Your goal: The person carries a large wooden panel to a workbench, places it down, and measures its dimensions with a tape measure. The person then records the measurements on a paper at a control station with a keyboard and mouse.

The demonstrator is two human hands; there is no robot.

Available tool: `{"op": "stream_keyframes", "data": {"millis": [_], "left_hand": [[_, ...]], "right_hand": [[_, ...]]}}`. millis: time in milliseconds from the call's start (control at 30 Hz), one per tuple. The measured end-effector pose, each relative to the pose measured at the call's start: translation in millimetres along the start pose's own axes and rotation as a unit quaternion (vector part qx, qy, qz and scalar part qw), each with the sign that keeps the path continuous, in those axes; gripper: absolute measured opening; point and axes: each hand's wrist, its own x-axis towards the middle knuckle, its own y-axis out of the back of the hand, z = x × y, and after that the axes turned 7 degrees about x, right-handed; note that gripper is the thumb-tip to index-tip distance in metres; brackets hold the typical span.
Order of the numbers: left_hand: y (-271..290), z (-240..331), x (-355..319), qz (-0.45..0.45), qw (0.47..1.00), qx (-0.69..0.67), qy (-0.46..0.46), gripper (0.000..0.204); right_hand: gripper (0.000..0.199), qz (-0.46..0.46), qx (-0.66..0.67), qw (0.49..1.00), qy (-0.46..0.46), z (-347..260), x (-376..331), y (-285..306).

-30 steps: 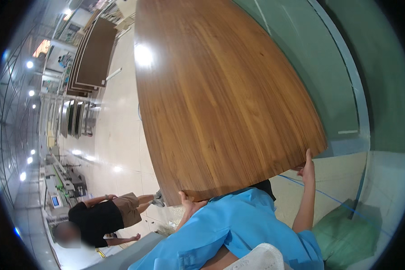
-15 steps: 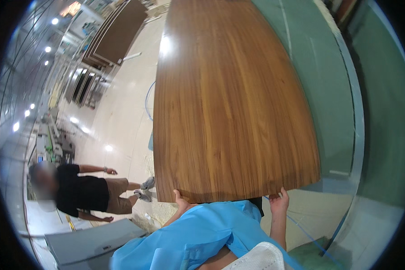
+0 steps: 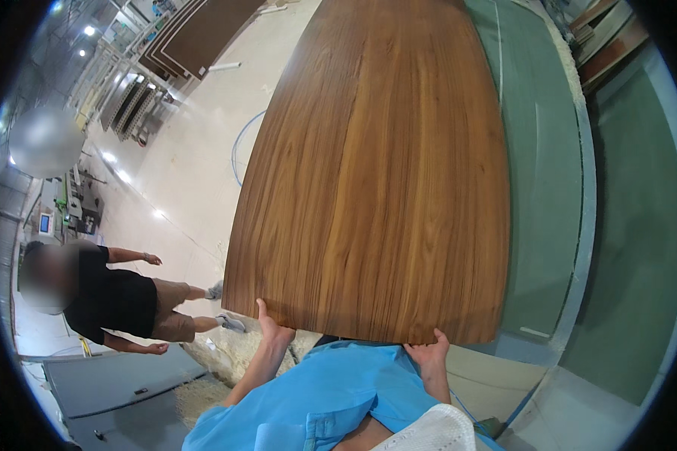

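Observation:
A long brown wood-grain panel stretches away from my body, lying partly over a green-topped table. At the panel's near left corner, my left hand grips the edge, thumb on the top face and fingers hidden beneath. My right hand holds the same near edge further right, its fingers partly under the panel. The panel's near edge sits close against my blue shirt.
A person in a black top stands to the left, beside a grey cabinet. Stacked brown panels lean at the far left. A blue hose runs along the floor. A green surface rises at the right.
The panel's near end and both my hands have shifted left in view, uncovering more of the green table on the right. The person at left also appears further left.

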Motion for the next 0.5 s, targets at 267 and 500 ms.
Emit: {"op": "stream_keyframes", "data": {"millis": [267, 500], "left_hand": [[-62.3, -26.7, 2.7, -0.051, 0.997, 0.058, 0.003, 0.076], [-124.3, -32.2, 2.9, 0.041, 0.989, 0.128, 0.06, 0.059]], "right_hand": [[0.061, 0.063, -0.006, 0.996, 0.064, -45.9, -4.1, -36.7], [0.061, 0.093, -0.001, 0.991, 0.097, -93.1, 17.1, -60.5]]}}
